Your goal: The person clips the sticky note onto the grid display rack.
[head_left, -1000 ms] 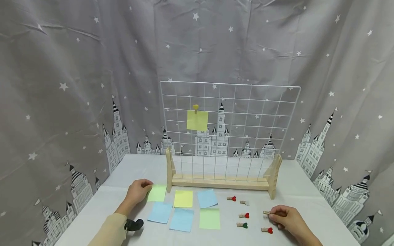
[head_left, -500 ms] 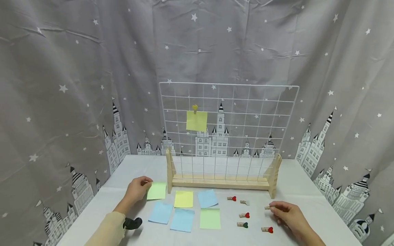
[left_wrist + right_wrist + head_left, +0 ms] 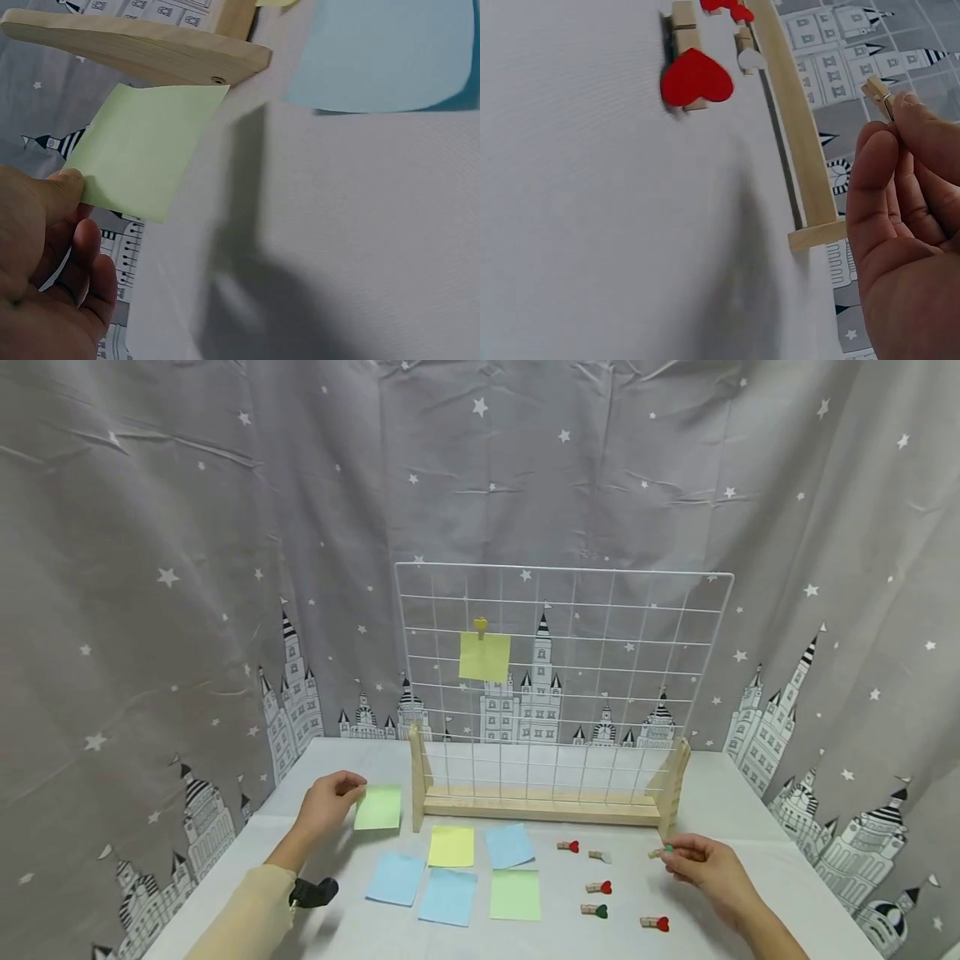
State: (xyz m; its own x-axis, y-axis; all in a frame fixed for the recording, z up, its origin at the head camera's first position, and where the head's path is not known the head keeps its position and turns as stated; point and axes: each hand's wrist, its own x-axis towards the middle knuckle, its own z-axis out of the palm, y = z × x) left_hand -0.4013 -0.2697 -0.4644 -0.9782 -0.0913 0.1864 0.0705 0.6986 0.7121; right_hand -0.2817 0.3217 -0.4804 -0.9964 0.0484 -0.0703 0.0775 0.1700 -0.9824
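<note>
My left hand (image 3: 327, 807) pinches a light green sticky note (image 3: 150, 150) by its edge between thumb and fingers, held above the table left of the rack's wooden foot. In the right wrist view, my right hand (image 3: 911, 225) grips a small wooden clothespin (image 3: 880, 96) between thumb and forefinger; a bit of green on it shows in the head view. The white wire grid rack (image 3: 555, 693) stands at the back of the table. On it hangs a yellow-green sticky note (image 3: 484, 657) under a clothespin with a yellow heart (image 3: 481, 624).
Blue sticky notes (image 3: 447, 897), a yellow one (image 3: 452, 847) and a green one (image 3: 515, 895) lie in front of the rack. To their right are several heart clothespins, including a red one (image 3: 655, 924), a dark green one (image 3: 595, 911) and a white one (image 3: 600, 857).
My left hand has lifted the green note off the table, moving up and slightly left. My right hand has raised the clothespin and moved slightly away from me.
</note>
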